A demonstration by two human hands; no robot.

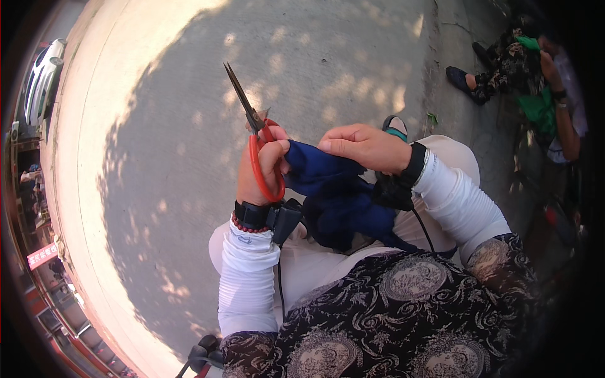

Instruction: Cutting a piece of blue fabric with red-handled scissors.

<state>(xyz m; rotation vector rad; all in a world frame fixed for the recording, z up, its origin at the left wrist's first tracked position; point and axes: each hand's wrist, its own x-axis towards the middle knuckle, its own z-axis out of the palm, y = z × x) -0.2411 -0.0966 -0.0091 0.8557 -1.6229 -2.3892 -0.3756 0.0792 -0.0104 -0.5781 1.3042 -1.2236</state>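
Observation:
A pair of red-handled scissors rests in my left hand, its dark blades pointing away from me. The thumb and fingers of that hand also pinch the upper left corner of a dark blue cloth. My right hand is closed, thumb and forefinger pressed together at the cloth's upper edge; its other fingers are partly hidden. From both hands the cloth hangs in folds down over my lap. A small pointed tip shows beside the scissors' pivot; I cannot make out what it belongs to.
At the upper right another person sits with green cloth in their hands, dark shoes on the ground. Sunlit, shadowed concrete spreads ahead of me. A white car stands far left. Black cables run from my wrist devices.

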